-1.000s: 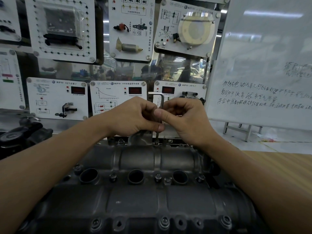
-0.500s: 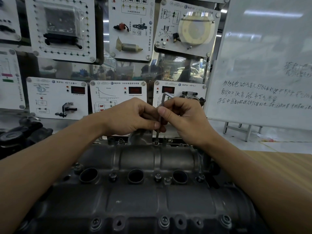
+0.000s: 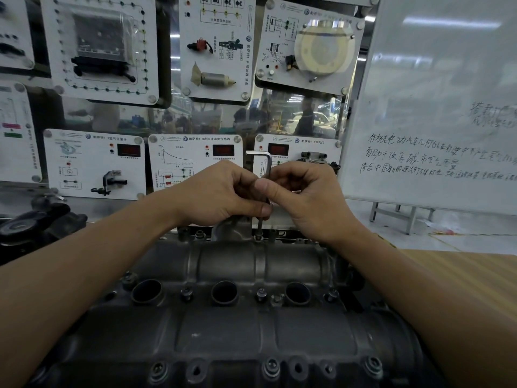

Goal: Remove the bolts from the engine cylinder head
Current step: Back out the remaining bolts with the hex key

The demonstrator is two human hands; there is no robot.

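A dark grey cylinder head (image 3: 223,340) fills the lower middle of the head view. An L-shaped hex key (image 3: 267,165) stands upright with its tip in a bolt (image 3: 258,236) on the head's far edge. My left hand (image 3: 218,191) and my right hand (image 3: 305,197) meet above that bolt, and both pinch the key's long shaft. The short arm of the key points left above my fingers. Several other bolts sit in the middle row (image 3: 261,293) and along the near edge (image 3: 272,366).
Three round plug wells (image 3: 224,293) open between the two ridges. White training panels (image 3: 193,161) hang behind the engine. A whiteboard (image 3: 436,107) stands at the right, a wooden bench top (image 3: 475,275) lies under it, and a black part (image 3: 36,219) sits at the left.
The key has been turned: its short arm pointed left, swung to the right half a second ago, and points left again now. Both hands stayed at the same bolt.
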